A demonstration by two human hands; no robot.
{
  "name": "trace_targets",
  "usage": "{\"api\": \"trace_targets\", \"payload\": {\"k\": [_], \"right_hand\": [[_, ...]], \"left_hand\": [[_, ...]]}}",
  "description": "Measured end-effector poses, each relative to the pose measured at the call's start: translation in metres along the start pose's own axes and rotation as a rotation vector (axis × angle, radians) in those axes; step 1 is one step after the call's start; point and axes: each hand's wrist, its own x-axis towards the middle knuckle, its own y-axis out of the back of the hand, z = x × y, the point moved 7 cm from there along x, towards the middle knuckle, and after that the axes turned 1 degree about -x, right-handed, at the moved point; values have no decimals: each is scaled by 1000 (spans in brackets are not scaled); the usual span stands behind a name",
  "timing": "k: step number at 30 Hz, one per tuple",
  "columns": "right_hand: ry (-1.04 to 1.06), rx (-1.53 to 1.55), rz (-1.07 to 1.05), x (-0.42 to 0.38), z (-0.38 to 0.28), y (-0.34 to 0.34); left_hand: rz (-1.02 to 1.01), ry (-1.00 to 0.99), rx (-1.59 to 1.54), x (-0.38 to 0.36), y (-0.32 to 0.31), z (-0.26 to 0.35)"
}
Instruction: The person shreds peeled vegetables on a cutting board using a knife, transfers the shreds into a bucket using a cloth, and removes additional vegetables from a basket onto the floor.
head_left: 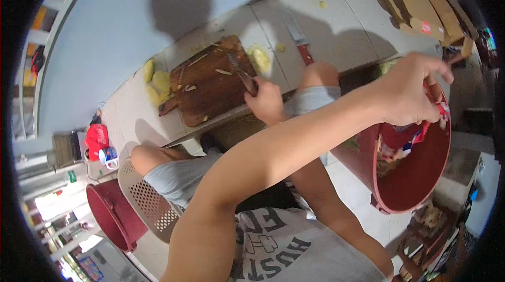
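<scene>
My left arm reaches across to the right, and my left hand (413, 90) hangs over the mouth of a red bucket (363, 163), its fingers apart. Red and blue wrapper-like scraps (413, 137) show inside the bucket, below the fingers. My right hand (267, 102) is wrapped around the handle of a knife (242, 74), whose blade lies over the wooden cutting board (210, 90). Thin pale slivers (223, 72) are scattered on the board. Pale yellow peeled pieces (160, 82) rest at its left, and another peeled piece (260, 59) sits at its right.
A second knife with a red handle (304, 53) lies on the tiled ledge (336, 14). Cardboard boxes (415, 8) stand at the far right. To the left are a mug (109, 157), a red bag (97, 141), a perforated basket (152, 206) and another red bucket (113, 216).
</scene>
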Motion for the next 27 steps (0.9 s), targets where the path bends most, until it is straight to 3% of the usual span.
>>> {"api": "trace_targets", "payload": {"k": [2, 4, 5, 7, 8, 10, 11, 13, 16, 18, 20, 24, 26, 27], "right_hand": [[-33, -62, -29, 1, 4, -2], [146, 87, 137, -2, 18, -13], [346, -166, 251, -4, 24, -14], [553, -413, 361, -4, 18, -2], [264, -285, 38, 16, 29, -1], [170, -137, 50, 9, 8, -1], [124, -62, 60, 5, -2, -1], [46, -12, -69, 2, -19, 0], [109, 2, -233, -3, -42, -26], [301, -15, -253, -7, -58, -60], [183, 19, -459, -5, -73, -100], [169, 54, -502, 3, -69, -167], [136, -36, -243, 13, -57, -168], [136, -39, -250, 16, -56, -165]], "left_hand": [[70, 32, -221, -15, 34, 40], [177, 57, -209, -42, 73, 81], [232, 77, -136, -58, 92, 99], [229, 63, 37, -93, 127, 131], [229, 184, -35, -112, 143, 151], [352, 210, 157, -147, 171, 169], [470, 114, 426, -169, 187, 168], [570, 155, 607, -218, 214, 184], [791, 117, 559, -295, 252, 204], [862, 55, 551, -333, 268, 204], [1120, 22, 541, -373, 281, 208], [1182, 81, 471, -416, 282, 194], [1214, 95, 470, -431, 279, 188], [1244, 107, 468, -439, 279, 184]]}}
